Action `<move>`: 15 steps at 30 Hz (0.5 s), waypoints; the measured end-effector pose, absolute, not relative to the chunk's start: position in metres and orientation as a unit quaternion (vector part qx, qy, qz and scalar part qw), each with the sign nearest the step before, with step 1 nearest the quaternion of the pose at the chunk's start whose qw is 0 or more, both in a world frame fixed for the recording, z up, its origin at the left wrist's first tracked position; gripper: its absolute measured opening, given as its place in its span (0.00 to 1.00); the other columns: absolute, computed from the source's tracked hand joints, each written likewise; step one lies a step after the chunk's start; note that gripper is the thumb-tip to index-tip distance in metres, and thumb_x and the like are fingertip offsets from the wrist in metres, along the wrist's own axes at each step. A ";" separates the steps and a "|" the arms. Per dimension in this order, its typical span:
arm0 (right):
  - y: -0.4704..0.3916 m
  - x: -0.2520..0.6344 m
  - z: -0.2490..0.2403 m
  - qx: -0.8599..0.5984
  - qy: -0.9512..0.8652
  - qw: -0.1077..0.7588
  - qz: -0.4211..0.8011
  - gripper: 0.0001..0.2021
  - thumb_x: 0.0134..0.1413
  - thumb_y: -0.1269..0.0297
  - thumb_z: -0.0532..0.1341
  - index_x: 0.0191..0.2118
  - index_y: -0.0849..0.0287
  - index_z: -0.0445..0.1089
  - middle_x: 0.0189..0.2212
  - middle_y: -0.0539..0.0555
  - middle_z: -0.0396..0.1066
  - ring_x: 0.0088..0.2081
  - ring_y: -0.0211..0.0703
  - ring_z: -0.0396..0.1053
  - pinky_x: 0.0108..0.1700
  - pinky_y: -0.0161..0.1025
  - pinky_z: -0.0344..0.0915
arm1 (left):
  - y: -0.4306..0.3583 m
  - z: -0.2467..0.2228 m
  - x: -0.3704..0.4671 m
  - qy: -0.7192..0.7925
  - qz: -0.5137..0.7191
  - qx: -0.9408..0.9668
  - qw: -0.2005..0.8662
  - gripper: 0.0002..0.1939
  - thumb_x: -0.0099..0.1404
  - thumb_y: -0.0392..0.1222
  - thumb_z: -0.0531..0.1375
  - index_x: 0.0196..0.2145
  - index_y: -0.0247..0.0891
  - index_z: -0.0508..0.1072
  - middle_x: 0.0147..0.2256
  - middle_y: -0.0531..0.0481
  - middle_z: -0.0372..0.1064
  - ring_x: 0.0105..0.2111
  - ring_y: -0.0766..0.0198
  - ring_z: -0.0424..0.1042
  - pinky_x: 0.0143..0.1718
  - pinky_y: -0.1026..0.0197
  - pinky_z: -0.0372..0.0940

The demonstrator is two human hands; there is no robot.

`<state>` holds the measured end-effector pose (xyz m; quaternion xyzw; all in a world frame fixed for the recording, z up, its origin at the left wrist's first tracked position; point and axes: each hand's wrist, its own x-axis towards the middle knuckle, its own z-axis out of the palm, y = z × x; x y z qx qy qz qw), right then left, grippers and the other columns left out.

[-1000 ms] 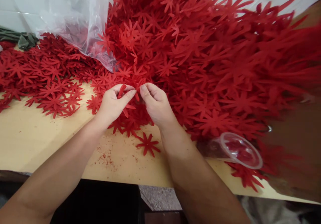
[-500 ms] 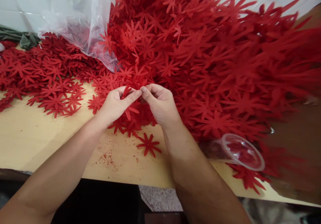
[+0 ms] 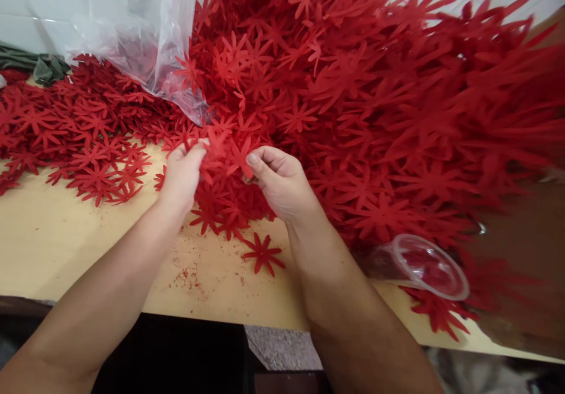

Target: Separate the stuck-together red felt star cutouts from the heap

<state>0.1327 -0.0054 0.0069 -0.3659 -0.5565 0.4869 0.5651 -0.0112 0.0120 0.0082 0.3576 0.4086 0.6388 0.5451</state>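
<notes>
Over the front of a big heap of red artificial flower petal pieces [image 3: 353, 88], my right hand [image 3: 282, 179] pinches one star-shaped petal piece [image 3: 241, 156] between thumb and fingers. My left hand [image 3: 180, 173] is a little to the left, its fingers closed on another red petal piece [image 3: 214, 150], which is smeared by motion. A gap separates the two hands. On the bare wood in front of them lies a single flat red petal piece [image 3: 263, 254].
A clear plastic cup [image 3: 430, 267] lies on its side at the right, with red pieces about it. Behind the left hand hangs a clear plastic bag [image 3: 150, 41]. More red pieces [image 3: 88, 117] spread along the left. Red crumbs [image 3: 189, 279] dot the wooden table [image 3: 110, 253].
My hands were together at the fingertips; the left has drawn away to the left with a red petal piece. My right hand has stayed nearly in place, and the piece it pinches now shows.
</notes>
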 end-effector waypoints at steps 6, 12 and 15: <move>-0.003 0.139 0.005 -0.370 -0.544 0.583 0.478 0.17 0.40 0.49 0.67 0.24 0.57 0.64 0.18 0.44 0.62 0.21 0.29 0.58 0.26 0.31 0.57 | 0.029 0.009 -0.029 0.462 0.675 0.351 0.455 0.05 0.54 0.39 0.61 0.27 0.38 0.67 0.22 0.57 0.66 0.23 0.70 0.67 0.28 0.67 0.63; -0.001 0.140 0.004 -0.396 -0.563 0.574 0.444 0.20 0.39 0.47 0.67 0.22 0.59 0.64 0.18 0.44 0.61 0.21 0.28 0.56 0.24 0.31 0.55 | 0.011 0.012 -0.017 0.431 0.652 0.538 0.318 0.08 0.56 0.34 0.59 0.36 0.39 0.71 0.37 0.52 0.73 0.39 0.67 0.70 0.45 0.63 0.63; -0.004 0.138 0.009 -0.414 -0.577 0.572 0.411 0.21 0.41 0.47 0.65 0.19 0.59 0.62 0.15 0.44 0.56 0.20 0.27 0.51 0.23 0.32 0.50 | 0.000 0.014 -0.010 0.391 0.605 0.601 0.347 0.04 0.59 0.39 0.58 0.32 0.38 0.72 0.34 0.52 0.73 0.38 0.67 0.70 0.45 0.63 0.63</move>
